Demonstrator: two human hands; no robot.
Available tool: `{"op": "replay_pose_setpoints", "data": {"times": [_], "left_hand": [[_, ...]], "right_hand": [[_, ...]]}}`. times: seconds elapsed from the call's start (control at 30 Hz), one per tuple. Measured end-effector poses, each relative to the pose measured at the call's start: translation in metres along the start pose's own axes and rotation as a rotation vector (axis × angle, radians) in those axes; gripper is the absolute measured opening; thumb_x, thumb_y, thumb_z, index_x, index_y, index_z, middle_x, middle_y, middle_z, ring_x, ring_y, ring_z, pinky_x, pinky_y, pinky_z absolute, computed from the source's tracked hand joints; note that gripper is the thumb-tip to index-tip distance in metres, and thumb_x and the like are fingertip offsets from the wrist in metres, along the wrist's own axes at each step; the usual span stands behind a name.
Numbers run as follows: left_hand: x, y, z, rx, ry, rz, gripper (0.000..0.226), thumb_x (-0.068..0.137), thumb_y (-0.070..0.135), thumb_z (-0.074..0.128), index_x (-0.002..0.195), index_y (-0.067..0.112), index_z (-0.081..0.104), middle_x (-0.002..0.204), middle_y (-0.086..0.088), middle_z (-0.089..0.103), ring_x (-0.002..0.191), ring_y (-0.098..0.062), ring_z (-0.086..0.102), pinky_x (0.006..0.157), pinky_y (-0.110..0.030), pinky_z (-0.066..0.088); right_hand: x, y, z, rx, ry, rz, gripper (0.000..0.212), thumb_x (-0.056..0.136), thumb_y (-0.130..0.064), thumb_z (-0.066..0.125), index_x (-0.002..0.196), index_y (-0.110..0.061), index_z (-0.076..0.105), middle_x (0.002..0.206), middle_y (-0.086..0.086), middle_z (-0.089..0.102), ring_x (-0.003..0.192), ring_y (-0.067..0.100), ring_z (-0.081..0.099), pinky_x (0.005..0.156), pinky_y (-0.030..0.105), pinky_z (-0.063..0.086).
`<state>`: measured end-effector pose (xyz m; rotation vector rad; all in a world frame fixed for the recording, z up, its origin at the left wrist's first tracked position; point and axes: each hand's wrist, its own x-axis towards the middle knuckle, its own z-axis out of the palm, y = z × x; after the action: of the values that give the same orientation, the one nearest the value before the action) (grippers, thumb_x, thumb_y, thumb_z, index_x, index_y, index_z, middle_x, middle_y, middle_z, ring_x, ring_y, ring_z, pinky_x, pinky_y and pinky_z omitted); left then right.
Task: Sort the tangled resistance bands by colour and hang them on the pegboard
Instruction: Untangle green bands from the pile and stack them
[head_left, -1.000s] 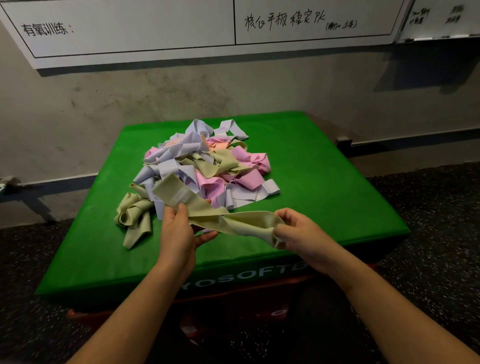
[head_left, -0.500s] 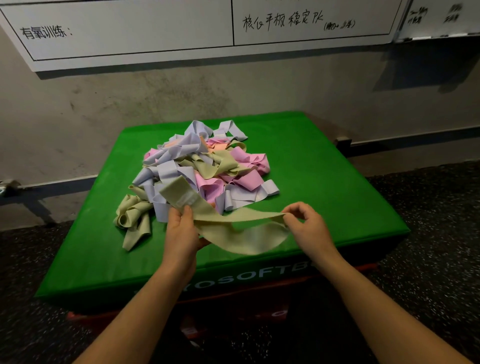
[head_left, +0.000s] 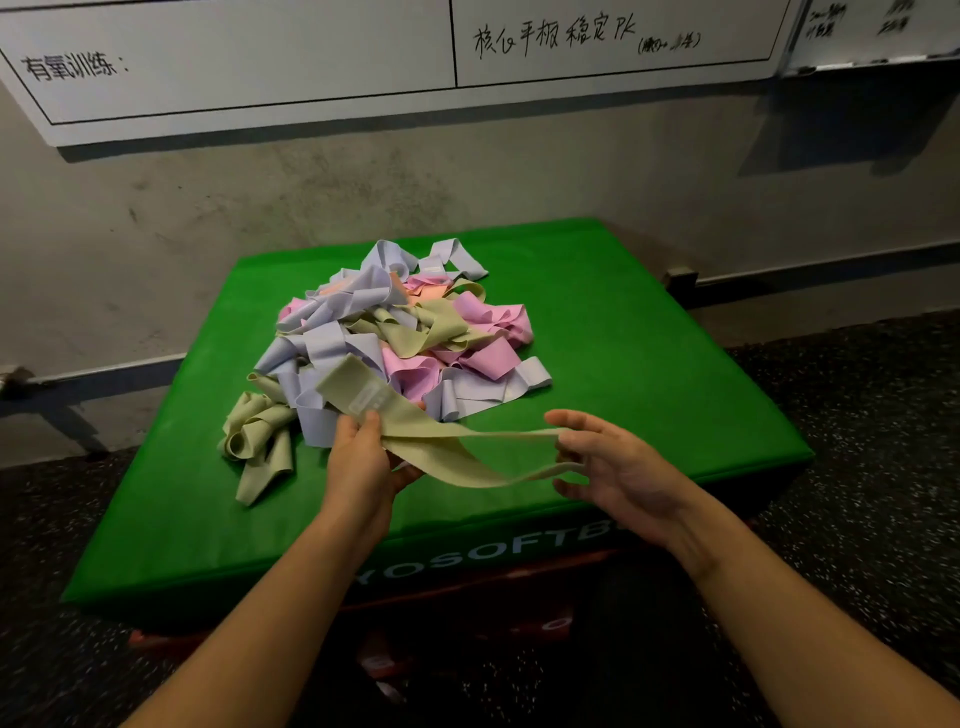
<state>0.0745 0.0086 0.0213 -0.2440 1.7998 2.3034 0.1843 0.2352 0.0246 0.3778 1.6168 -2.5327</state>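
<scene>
Olive-green elastic forms the band (head_left: 447, 447) we hold stretched between both hands above the near edge of the green soft box (head_left: 649, 364). Our left hand (head_left: 363, 462) pinches the labelled end, thumb on top and fingers curled beneath. Our right hand (head_left: 618, 467) is spread, its fingers passed through the loop and only slightly bent. Behind the band lies the tangled pile (head_left: 405, 338) of lilac, pink and olive bands. A separate olive cluster (head_left: 257, 441) sits at the pile's left. A whiteboard (head_left: 234, 67) hangs on the wall.
</scene>
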Motion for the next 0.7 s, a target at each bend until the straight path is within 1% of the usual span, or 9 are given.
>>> {"op": "replay_pose_setpoints", "data": {"times": [0.13,0.2,0.27,0.37,0.43,0.5,0.57,0.63,0.7], "left_hand": [[0.013,0.001,0.011,-0.035,-0.011,-0.035,0.022,0.109,0.019,0.031,0.108,0.019,0.053,0.104,-0.010,0.066,0.092,-0.026,0.066,0.069,-0.044,0.057],[0.020,0.002,0.021,-0.028,-0.033,-0.052,0.022,0.108,0.017,0.033,0.113,0.017,0.055,0.106,-0.008,0.066,0.096,-0.026,0.066,0.065,-0.039,0.058],[0.028,0.003,0.032,-0.023,-0.063,-0.055,0.023,0.107,0.016,0.037,0.121,0.012,0.055,0.111,-0.011,0.067,0.100,-0.027,0.067,0.066,-0.037,0.060],[0.043,0.006,0.051,-0.015,-0.080,-0.061,0.021,0.106,0.012,0.040,0.121,0.011,0.053,0.111,-0.014,0.067,0.092,-0.024,0.068,0.065,-0.037,0.060],[0.055,0.004,0.065,-0.007,-0.069,-0.067,0.024,0.105,0.009,0.038,0.127,0.010,0.049,0.117,-0.014,0.065,0.092,-0.025,0.068,0.058,-0.035,0.059],[0.062,0.000,0.082,0.019,-0.078,-0.061,0.026,0.104,0.006,0.039,0.129,0.013,0.044,0.117,-0.011,0.066,0.091,-0.025,0.069,0.057,-0.033,0.059],[0.067,-0.003,0.099,0.057,-0.092,-0.061,0.031,0.102,0.004,0.045,0.129,0.017,0.037,0.111,-0.008,0.066,0.089,-0.024,0.070,0.060,-0.035,0.060],[0.076,-0.007,0.116,0.085,-0.093,-0.080,0.037,0.101,0.003,0.045,0.132,0.018,0.031,0.110,-0.009,0.062,0.090,-0.024,0.070,0.069,-0.041,0.062],[0.088,-0.012,0.132,0.112,-0.095,-0.117,0.038,0.103,0.005,0.042,0.137,0.016,0.031,0.114,-0.011,0.057,0.096,-0.027,0.066,0.079,-0.048,0.060]], "right_hand": [[0.008,0.001,-0.007,-0.344,0.223,-0.130,0.016,0.073,-0.016,0.082,0.086,-0.021,0.074,0.076,-0.006,0.072,0.074,0.010,0.061,0.074,0.028,0.047],[0.011,0.003,-0.013,-0.585,0.293,-0.211,0.012,0.075,-0.018,0.084,0.083,-0.022,0.075,0.086,0.003,0.074,0.078,0.011,0.065,0.075,0.026,0.051],[0.010,0.001,-0.024,-0.758,0.258,-0.247,0.023,0.075,-0.022,0.085,0.094,-0.028,0.074,0.105,0.003,0.065,0.093,0.014,0.063,0.083,0.025,0.053],[0.004,-0.007,-0.044,-0.938,0.042,-0.221,0.049,0.079,-0.010,0.080,0.121,-0.026,0.060,0.117,0.000,0.048,0.103,0.011,0.056,0.086,0.018,0.052],[0.005,-0.007,-0.057,-1.040,0.005,-0.290,0.055,0.077,0.001,0.074,0.119,-0.027,0.052,0.116,-0.002,0.045,0.101,0.009,0.052,0.087,0.015,0.047],[0.009,-0.005,-0.069,-1.080,0.085,-0.415,0.056,0.074,0.008,0.069,0.104,-0.035,0.048,0.108,-0.004,0.047,0.097,0.008,0.050,0.084,0.017,0.043],[0.011,-0.006,-0.082,-1.095,0.148,-0.495,0.050,0.074,0.008,0.070,0.094,-0.035,0.053,0.101,-0.008,0.048,0.093,0.002,0.050,0.081,0.015,0.042],[0.013,-0.008,-0.097,-1.150,0.181,-0.564,0.034,0.075,0.001,0.075,0.092,-0.027,0.067,0.098,-0.009,0.046,0.093,0.002,0.048,0.084,0.009,0.037],[0.013,-0.011,-0.113,-1.281,0.203,-0.628,0.019,0.078,-0.012,0.078,0.094,-0.023,0.076,0.111,-0.008,0.048,0.102,0.010,0.047,0.092,0.016,0.037]]}}
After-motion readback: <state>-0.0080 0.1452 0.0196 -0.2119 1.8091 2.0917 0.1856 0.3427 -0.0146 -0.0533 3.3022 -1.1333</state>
